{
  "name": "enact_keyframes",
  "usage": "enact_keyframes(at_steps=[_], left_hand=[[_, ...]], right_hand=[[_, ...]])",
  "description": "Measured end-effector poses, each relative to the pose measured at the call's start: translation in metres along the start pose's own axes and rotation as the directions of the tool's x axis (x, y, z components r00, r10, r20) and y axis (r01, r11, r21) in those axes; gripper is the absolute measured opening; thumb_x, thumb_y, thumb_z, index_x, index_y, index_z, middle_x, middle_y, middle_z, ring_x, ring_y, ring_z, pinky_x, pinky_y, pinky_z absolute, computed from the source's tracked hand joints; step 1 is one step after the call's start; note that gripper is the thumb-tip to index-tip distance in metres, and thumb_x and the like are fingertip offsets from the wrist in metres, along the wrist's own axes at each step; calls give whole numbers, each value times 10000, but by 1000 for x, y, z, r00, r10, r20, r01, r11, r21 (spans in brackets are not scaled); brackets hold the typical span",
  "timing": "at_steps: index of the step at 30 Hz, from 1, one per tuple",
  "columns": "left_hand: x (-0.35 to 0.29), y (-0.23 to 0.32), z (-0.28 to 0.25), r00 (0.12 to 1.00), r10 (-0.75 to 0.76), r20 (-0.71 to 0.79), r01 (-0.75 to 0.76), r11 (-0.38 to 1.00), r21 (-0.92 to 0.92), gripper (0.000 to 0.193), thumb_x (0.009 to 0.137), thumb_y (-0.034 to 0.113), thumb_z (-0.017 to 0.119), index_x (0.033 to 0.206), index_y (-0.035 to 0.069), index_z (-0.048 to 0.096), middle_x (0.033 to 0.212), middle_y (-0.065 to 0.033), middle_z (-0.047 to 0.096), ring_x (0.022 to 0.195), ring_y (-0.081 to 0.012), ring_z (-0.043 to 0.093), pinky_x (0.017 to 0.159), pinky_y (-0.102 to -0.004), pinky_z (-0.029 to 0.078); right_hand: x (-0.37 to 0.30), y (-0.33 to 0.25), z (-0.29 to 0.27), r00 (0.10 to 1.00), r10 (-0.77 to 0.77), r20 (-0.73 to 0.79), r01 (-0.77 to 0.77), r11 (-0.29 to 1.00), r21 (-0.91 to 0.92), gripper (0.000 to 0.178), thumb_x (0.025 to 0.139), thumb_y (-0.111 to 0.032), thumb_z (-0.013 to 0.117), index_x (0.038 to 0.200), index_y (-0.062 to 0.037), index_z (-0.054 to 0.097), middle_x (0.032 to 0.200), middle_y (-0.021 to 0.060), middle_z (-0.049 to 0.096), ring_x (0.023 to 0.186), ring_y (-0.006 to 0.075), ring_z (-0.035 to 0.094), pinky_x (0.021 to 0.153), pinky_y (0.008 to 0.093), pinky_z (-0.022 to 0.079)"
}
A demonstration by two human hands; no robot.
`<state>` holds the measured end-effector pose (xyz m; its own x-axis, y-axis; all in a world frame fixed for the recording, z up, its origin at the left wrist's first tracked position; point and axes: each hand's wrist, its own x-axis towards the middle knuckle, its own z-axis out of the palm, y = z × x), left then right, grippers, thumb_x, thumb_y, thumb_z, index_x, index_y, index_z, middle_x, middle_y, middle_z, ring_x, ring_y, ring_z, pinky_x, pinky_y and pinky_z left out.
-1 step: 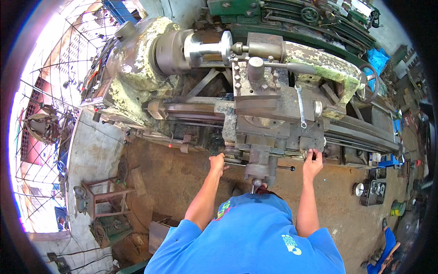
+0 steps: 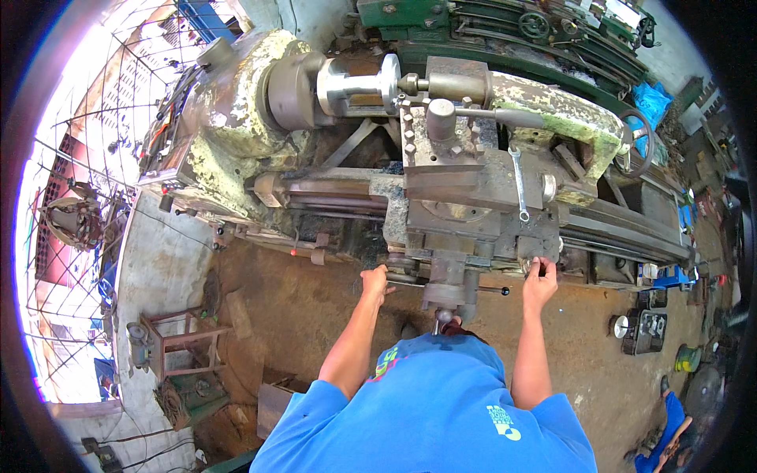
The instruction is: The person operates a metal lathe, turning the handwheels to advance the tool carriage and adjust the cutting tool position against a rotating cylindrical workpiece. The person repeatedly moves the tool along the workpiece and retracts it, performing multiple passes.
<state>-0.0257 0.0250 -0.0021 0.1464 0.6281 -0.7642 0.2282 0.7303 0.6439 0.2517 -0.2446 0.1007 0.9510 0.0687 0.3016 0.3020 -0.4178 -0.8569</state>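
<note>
I stand at a worn metal lathe. My left hand (image 2: 375,282) is closed around a handle at the front of the carriage (image 2: 449,246), left of its middle. At the carriage's right front corner, the fingers of my right hand (image 2: 541,277) pinch a small control that they mostly hide. A shiny flanged metal workpiece (image 2: 355,85) sits between the chuck (image 2: 296,91) and the tailstock centre (image 2: 410,83). Beside it stands the tool post (image 2: 443,122) with its long clamping handle (image 2: 505,117). A combination wrench (image 2: 520,185) lies on the carriage, above my right hand.
The headstock (image 2: 236,118) with peeling paint is at the left, and the tailstock handwheel (image 2: 643,142) at the right. A black-knobbed lever (image 2: 501,291) juts out between my arms. A green lathe (image 2: 505,39) stands behind. Black crates (image 2: 648,331) and a wooden stand (image 2: 189,343) rest on the floor.
</note>
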Motion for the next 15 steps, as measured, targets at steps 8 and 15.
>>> enact_keyframes(at_steps=[8, 15], left_hand=[[-3, 5, 1, 999, -15, -29, 15, 1000, -12, 186, 842, 176, 573, 772, 20, 499, 578, -37, 401, 472, -191, 440, 534, -444, 533], [-9, 8, -2, 999, -32, -8, 31, 999, -19, 193, 842, 207, 574, 742, 51, 518, 540, -25, 385, 436, -168, 396, 488, -396, 529]], right_hand=[[-2, 2, 1, 998, 57, 5, -57, 998, 22, 166, 899, -148, 673, 938, 12, 659, 767, 91, 682, 692, 154, 614, 677, 316, 506], [-1, 7, 2, 996, 90, 25, -91, 994, 53, 162, 900, -147, 670, 932, 12, 661, 779, 80, 681, 704, 147, 608, 687, 313, 503]])
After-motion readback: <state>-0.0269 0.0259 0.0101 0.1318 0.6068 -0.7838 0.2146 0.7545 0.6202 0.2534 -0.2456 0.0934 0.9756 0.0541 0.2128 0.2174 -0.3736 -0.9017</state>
